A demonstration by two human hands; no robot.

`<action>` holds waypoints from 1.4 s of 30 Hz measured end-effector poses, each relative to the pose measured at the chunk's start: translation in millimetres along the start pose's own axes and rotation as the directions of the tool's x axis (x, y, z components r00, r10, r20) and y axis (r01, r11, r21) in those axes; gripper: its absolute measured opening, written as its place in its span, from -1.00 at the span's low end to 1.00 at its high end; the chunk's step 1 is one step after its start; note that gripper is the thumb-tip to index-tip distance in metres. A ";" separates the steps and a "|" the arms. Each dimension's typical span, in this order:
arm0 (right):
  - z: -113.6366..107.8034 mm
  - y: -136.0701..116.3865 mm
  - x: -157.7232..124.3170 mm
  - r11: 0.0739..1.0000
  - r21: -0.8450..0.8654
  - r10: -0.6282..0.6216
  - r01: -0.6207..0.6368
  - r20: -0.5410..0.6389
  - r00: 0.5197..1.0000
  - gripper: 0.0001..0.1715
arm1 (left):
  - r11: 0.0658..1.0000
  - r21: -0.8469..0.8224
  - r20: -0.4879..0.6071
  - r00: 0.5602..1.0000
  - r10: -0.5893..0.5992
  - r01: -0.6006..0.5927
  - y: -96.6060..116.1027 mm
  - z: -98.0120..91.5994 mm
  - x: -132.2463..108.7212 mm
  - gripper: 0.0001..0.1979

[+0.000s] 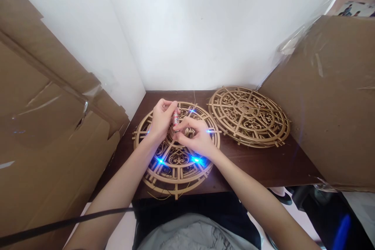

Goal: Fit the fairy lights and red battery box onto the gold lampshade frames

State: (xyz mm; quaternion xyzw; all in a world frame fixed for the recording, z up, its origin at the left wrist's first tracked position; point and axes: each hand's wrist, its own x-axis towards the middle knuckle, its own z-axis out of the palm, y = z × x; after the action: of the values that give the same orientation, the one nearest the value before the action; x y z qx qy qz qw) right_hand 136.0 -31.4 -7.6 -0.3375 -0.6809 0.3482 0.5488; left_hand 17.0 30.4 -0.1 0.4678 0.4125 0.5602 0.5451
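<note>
A round laser-cut wooden fretwork disc (175, 164) lies on the dark brown table (263, 166) in front of me, with small blue lights glowing along it. My left hand (160, 119) and my right hand (195, 136) meet over the disc's centre. Both pinch a small red and silver cylinder (175, 119), held upright between the fingertips. Thin wires run over the disc and off its near edge.
A second wooden fretwork disc stack (249, 116) lies to the right, unlit. Cardboard sheets stand at the left (43, 125) and the right (331, 105). A white wall closes the back. A black cable (58, 224) crosses the lower left.
</note>
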 end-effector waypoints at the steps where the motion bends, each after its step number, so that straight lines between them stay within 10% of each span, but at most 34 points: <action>1: -0.1 0.5 0.0 1.000 0.012 0.002 -0.002 0.005 1.000 -0.89 | 1.000 0.005 0.000 1.000 0.000 0.000 -0.1 0.1 0.0 -0.74; 34: -13.6 -3.7 7.2 0.998 -0.048 -0.030 0.036 0.117 0.993 -0.77 | 0.977 -0.197 -0.012 0.996 -0.089 0.085 4.7 -2.5 2.2 -0.71; 42: -21.0 -4.7 10.9 0.997 0.068 0.024 -0.030 0.098 0.995 -0.85 | 0.938 -0.319 0.135 0.986 -0.098 0.137 10.5 -4.9 2.1 -0.71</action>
State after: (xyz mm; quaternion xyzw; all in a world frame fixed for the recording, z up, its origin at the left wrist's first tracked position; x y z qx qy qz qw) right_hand 154.4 -22.5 5.2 -0.3099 -0.6897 0.3952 0.5217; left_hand 9.9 32.0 9.2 0.3774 0.3085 0.5587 0.6710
